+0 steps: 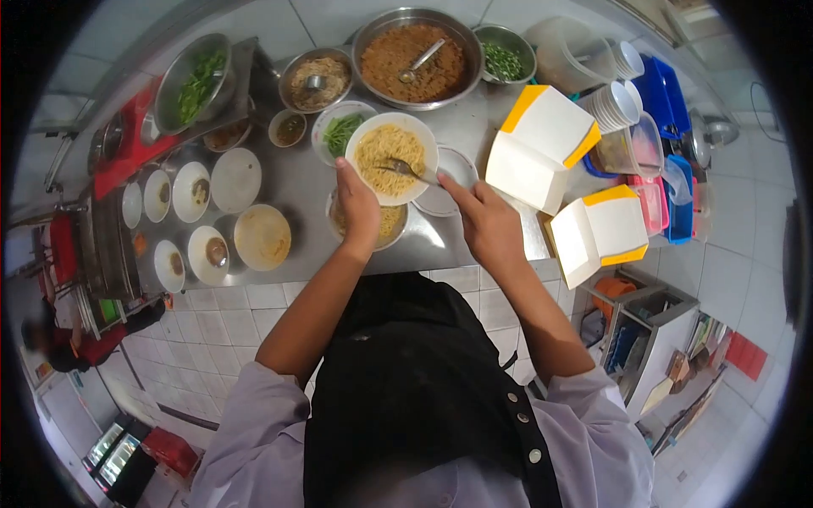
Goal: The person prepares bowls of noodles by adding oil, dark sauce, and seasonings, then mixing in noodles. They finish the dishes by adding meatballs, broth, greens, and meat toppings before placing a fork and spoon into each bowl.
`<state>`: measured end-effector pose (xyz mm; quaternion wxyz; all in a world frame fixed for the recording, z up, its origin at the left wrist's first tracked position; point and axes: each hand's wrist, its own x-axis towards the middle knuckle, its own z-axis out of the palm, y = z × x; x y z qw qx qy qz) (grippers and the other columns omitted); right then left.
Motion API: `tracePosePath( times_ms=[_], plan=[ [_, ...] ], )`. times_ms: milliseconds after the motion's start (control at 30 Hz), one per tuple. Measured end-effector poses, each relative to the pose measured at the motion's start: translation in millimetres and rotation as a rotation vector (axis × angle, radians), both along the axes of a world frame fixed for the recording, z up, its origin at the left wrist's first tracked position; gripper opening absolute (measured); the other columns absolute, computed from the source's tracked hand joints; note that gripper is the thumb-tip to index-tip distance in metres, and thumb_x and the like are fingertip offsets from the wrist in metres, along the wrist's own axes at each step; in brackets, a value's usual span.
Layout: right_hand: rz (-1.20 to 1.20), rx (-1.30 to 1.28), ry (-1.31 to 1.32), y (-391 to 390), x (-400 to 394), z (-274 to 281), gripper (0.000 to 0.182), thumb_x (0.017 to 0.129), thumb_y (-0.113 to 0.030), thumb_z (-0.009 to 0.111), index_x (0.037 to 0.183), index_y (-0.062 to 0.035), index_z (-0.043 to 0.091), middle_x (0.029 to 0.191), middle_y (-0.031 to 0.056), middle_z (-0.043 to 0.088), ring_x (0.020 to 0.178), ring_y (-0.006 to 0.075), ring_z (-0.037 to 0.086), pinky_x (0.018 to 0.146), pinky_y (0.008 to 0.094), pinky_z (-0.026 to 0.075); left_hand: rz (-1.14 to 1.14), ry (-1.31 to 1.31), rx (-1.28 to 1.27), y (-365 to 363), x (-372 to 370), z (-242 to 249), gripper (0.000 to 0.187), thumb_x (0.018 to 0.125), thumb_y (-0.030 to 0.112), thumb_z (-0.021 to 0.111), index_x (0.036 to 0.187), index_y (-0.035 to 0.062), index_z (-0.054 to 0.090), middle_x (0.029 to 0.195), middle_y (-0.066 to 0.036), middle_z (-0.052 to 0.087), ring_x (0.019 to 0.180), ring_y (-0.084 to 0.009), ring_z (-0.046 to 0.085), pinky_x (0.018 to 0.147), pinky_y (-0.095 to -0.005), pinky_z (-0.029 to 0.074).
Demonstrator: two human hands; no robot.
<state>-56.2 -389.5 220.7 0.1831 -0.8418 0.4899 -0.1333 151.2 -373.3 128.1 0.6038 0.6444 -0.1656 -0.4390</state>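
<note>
My left hand (360, 212) grips the side of a white bowl (429, 157), raised over the steel counter. Yellow noodles (383, 146) fill it. In my right hand (491, 224) is a metal fork (403, 168), its tines in the noodles. Partly hidden beneath the raised bowl, a second bowl (388, 244) also contains noodles. Just behind my left hand, cut green vegetables (342, 134) sit in a white bowl. A white plate or lid (440, 201) lies near my right hand. Two open paper boxes, one farther back (525, 173) and one nearer (576, 245), stand on the right.
Along the back are a large basin of brown minced topping (398, 51) with a ladle, a bowl of shredded topping (320, 80) and chopped greens (501, 63). Several seasoned bowls (262, 237) occupy the left counter. Stacked cups (610, 108) and blue bins (665, 93) crowd the right.
</note>
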Motion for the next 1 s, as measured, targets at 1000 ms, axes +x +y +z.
tracePosePath(
  times_ms=[1000],
  plan=[
    [-0.176,0.078,0.226,29,-68,-71,0.043,0.098,-0.013,0.054,0.139,-0.0249,0.061,0.081,0.0123,0.057,0.068,0.0316,0.064,0.061,0.0438,0.053,-0.241,-0.891,-0.283,-30,-16,-12,0.034,0.106,0.020,0.045,0.112,-0.0108,0.059,0.119,-0.019,0.050,0.111,-0.0347,0.053,0.099,-0.0420,0.043]
  ],
)
